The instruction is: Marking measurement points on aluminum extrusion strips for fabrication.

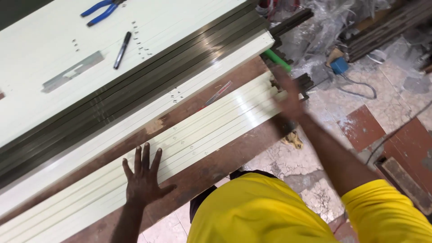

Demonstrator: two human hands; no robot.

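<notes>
Cream strips [180, 144], long and narrow, lie side by side in a flat row on a brown bench [211, 168], running diagonally from lower left to upper right. Small holes or screws dot their tops near the middle.

On the strips, toward their lower end, rests the left hand [143, 177]: palm down, fingers spread and straight, pressing flat and grasping nothing; its thumb lies over the bench edge just beside the strips. At the strips' far upper end is the right hand [288, 96], blurred; it lies against the strip ends, but I cannot tell whether its fingers close on anything. The arm in a yellow sleeve [387, 211] reaches out to it across the floor.

Just beyond the strips, on the bare bench, lies a thin red-and-white rod [216, 95]. Farther from the strips runs a stack of dark metal bars [135, 96] with a cream panel edge beside it. Past that stack sits a wide white board [54, 40] carrying a black marker [122, 49], blue-handled pliers [100, 10], a grey metal plate [72, 71] and scattered small screws [139, 42].

Near the strips' upper end a green tube [276, 60] pokes out, and beyond it are crumpled plastic wrap [328, 22] and a blue object [339, 65] with a cable on the tiled floor [360, 112].
</notes>
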